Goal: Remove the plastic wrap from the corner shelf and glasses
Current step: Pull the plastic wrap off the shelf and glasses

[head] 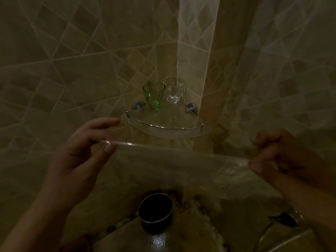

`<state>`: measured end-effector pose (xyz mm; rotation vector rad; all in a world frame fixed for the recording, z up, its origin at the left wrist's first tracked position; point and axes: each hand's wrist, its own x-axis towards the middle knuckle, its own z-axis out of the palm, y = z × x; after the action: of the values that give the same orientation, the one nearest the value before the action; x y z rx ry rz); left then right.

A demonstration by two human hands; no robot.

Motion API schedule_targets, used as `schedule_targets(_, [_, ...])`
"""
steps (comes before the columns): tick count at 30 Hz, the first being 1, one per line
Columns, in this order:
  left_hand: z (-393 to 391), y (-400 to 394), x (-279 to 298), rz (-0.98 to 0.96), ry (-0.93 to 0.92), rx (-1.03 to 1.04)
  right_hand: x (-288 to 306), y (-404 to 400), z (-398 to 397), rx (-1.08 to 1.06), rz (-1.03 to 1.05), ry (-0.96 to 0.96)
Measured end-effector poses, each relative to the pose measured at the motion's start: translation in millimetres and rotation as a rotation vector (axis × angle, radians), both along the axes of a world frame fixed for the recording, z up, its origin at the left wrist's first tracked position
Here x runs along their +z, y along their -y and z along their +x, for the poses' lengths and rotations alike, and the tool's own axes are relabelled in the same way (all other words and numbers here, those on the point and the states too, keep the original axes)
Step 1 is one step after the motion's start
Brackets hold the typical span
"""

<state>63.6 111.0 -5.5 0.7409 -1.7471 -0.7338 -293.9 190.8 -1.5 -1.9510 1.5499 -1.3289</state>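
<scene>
A clear glass corner shelf [164, 130] with a thin metal rail is fixed in the tiled corner. On it stand a green glass [153, 96] and, to its right, a clear glass [173, 90], both bare. A sheet of plastic wrap [174, 160] is stretched below and in front of the shelf. My left hand [85, 150] pinches its left top corner between thumb and fingers. My right hand [280, 157] grips its right top corner. The sheet hangs down from the taut edge between my hands.
Beige tiled walls meet behind the shelf. A translucent curtain [283, 60] hangs on the right. Below the wrap a dark round cup [155, 210] stands on a stone counter, and a dark fitting [289, 219] lies at the lower right.
</scene>
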Motion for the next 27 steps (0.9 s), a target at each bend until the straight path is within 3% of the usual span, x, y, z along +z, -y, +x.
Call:
schedule_targets(4, [-29.4,17.8,5.5,0.056,0.065,0.022,-1.0,21.2,-2.5,-0.088,0.134,-0.300])
schedule_targets(6, [-46.2,29.2,10.5,-0.007,0.203,-0.023,-5.5,32.2,10.5,-0.114,0.198,-0.413])
schedule_targets(10, [-72.0,43.3,19.3,-0.107,0.453,-0.177,-22.9,52.9,43.5,0.146,0.352,-0.271])
schedule_targets(12, [-73.9,51.6,20.0,-0.252,0.474,0.056,-31.4,64.5,51.6,0.149,0.371,-0.180])
schedule_targets(14, [-66.0,53.9,13.1,-0.301,0.318,0.362,-38.5,70.0,51.4,0.142,0.352,0.050])
schedule_targets(16, [-57.7,44.4,-4.9,-0.175,0.051,0.510,-45.2,71.4,45.0,0.145,0.326,0.273])
schedule_targets(18, [-55.3,30.7,-32.5,0.096,-0.053,0.496,-52.2,71.0,38.2,0.135,0.323,0.453])
schedule_targets(20, [-60.0,21.4,-58.5,0.528,-0.037,0.280,-62.8,72.4,31.9,0.128,0.342,0.557])
schedule_targets(22, [-67.9,16.1,-72.7,0.888,-0.193,-0.052,-70.8,73.0,28.4,0.149,0.373,0.599])
schedule_targets(24, [-72.9,16.8,-81.5,1.020,-0.323,-0.202,-80.4,73.5,25.7,0.152,0.400,0.608])
schedule_targets(27, [-70.8,17.6,-82.3,0.972,-0.268,-0.106,-91.4,72.8,21.1,0.120,0.460,0.661])
